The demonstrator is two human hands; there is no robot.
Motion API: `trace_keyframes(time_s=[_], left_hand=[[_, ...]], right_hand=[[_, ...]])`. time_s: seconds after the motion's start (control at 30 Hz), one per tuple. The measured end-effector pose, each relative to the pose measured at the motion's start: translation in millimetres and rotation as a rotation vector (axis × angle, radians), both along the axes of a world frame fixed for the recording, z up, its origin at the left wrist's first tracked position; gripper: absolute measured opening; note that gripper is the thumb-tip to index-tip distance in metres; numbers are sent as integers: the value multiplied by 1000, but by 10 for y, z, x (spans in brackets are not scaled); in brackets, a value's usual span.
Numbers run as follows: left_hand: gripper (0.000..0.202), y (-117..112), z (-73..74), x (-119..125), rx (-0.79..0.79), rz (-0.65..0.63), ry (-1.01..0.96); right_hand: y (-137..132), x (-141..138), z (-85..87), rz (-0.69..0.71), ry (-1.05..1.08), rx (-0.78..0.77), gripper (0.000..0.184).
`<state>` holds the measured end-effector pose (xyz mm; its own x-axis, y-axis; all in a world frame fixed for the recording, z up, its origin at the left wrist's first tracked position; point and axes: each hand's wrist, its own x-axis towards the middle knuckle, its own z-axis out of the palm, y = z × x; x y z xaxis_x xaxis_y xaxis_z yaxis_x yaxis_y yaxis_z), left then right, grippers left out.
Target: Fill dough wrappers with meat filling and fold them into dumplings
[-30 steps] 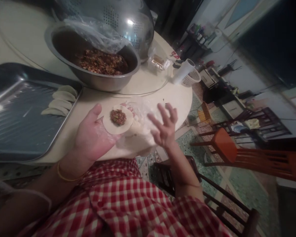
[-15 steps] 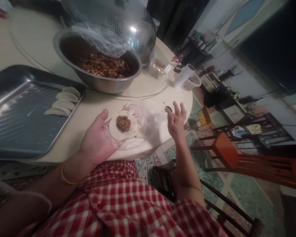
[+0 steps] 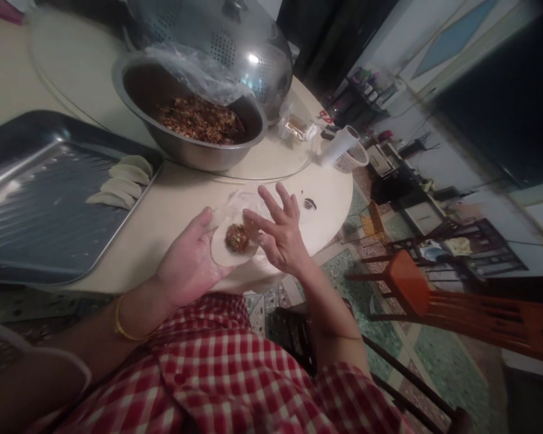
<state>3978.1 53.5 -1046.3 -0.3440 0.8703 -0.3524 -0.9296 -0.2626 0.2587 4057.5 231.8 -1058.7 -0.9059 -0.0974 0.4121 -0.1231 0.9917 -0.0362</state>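
My left hand (image 3: 187,253) holds a round dumpling wrapper (image 3: 222,250) on its fingers, with the thumb raised beside it. A small mound of meat filling (image 3: 238,238) sits in the middle of the wrapper. At the wrapper's right edge is my right hand (image 3: 280,232), fingers spread and nothing visible in them; the index finger reaches over the edge, and I cannot tell whether it touches. Several folded dumplings (image 3: 125,173) lie along the right side of the metal tray (image 3: 40,223). Behind my hands stands a steel bowl (image 3: 199,154) of meat filling.
Plastic film (image 3: 199,69) hangs over the bowl's back rim. Behind it is a perforated steel dome (image 3: 262,48). A white roll (image 3: 341,144) and a white basket (image 3: 355,160) stand near the table's right edge. An orange chair (image 3: 405,280) is on the floor to the right.
My right hand has moved left, from over the table to the wrapper's right edge, its fingers still spread. The left hand keeps the filled wrapper, shifted slightly right in view.
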Motion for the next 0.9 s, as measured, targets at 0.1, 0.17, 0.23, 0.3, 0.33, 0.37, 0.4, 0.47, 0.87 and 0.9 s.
trace_keyframes(time_s=[0.1, 0.17, 0.23, 0.3, 0.33, 0.37, 0.4, 0.47, 0.87, 0.9], left_hand=[[58, -3, -47, -8, 42, -54, 4], [59, 3, -86, -11, 80, -76, 17], [60, 10, -122, -9, 99, -81, 30], [62, 12, -143, -5, 104, -91, 40], [64, 12, -147, -4, 102, -100, 46], [64, 12, -146, -3, 98, -109, 52], [65, 13, -142, -3, 94, -116, 57], [65, 24, -127, -2, 76, -130, 54], [62, 113, -93, 42, -30, -77, 41], [62, 120, -97, 43, -17, -67, 41]], right_hand=[[-20, -25, 35, 67, -14, 22, 45], [-1, -53, 46, 78, -35, 24, 45], [94, -72, 46, 19, -6, -23, 50], [276, -55, 37, -101, 57, -95, 59], [392, -29, 28, -181, 88, -124, 62], [516, 7, 14, -271, 104, -139, 65], [639, 49, -6, -366, 113, -142, 67], [857, 130, -71, -540, 80, -138, 70], [1012, 120, -216, -645, -1, -177, 66], [909, 141, -155, -612, 78, -175, 66]])
